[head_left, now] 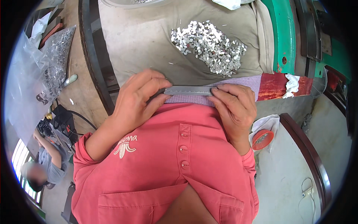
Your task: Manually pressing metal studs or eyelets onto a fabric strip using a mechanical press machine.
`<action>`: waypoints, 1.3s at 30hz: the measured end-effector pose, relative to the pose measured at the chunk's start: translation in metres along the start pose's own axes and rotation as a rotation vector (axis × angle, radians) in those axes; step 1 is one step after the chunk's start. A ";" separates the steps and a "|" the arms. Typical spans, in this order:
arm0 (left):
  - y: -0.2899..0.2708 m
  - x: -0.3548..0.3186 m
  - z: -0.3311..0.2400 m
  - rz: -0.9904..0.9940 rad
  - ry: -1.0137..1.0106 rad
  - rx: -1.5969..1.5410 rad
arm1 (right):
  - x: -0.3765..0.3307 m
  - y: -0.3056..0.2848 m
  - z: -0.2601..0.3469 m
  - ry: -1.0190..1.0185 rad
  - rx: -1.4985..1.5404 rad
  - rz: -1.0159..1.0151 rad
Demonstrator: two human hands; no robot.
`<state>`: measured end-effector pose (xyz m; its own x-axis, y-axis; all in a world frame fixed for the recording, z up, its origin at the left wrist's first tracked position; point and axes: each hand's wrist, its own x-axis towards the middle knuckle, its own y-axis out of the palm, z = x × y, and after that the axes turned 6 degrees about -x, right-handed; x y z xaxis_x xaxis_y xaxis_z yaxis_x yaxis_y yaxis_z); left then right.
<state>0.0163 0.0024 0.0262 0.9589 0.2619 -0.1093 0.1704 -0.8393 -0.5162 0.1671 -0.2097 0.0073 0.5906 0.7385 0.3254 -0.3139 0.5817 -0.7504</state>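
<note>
Between my two hands is a narrow grey metal bar [189, 90] with a row of small marks or holes along it. My left hand [138, 95] pinches its left end between thumb and fingers. At the other end, my right hand [235, 102] grips it the same way. The bar lies level, just in front of my body, above a checked purple cloth [246, 83]. Beyond it, a loose heap of small shiny metal pieces [210, 44] is spread on a grey-beige cloth [138, 37]. What the small marks on the bar are, I cannot make out.
Clear plastic bags [56, 59] with small metal parts stand at the left. A green machine frame [280, 33] borders the right side. An orange bowl [262, 140] holds small pieces at lower right. Another person [50, 160] is at the far left. A crumpled white cloth [292, 85] lies on a red surface.
</note>
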 end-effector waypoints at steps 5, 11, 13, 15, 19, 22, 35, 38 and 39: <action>0.000 0.000 0.000 -0.007 0.169 0.141 | 0.002 -0.006 0.001 0.001 -0.056 0.148; -0.007 0.003 -0.001 -0.043 0.248 0.302 | 0.010 0.003 -0.004 -0.076 -0.079 0.092; -0.008 0.008 -0.002 -0.010 0.187 0.353 | 0.012 0.003 -0.004 -0.069 -0.055 0.092; -0.010 0.014 -0.009 -0.032 0.228 0.357 | 0.014 0.001 -0.005 -0.081 -0.037 0.086; -0.014 0.038 -0.033 -0.043 0.324 0.352 | 0.019 -0.020 -0.011 -0.088 -0.044 -0.056; -0.012 0.067 -0.059 -0.049 0.457 0.365 | 0.021 -0.051 -0.022 -0.095 -0.117 -0.172; 0.043 0.254 -0.166 0.106 1.090 0.412 | 0.033 -0.137 -0.077 0.143 -0.381 -0.645; 0.048 0.265 -0.176 0.131 1.150 0.607 | 0.033 -0.129 -0.086 0.217 -0.328 -0.659; 0.049 0.266 -0.178 0.128 1.166 0.596 | 0.033 -0.126 -0.087 0.243 -0.330 -0.648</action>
<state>0.3203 -0.0540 0.1228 0.6433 -0.6174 0.4528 0.2269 -0.4111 -0.8829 0.2906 -0.2885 0.0624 0.7398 0.1666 0.6518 0.3664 0.7128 -0.5981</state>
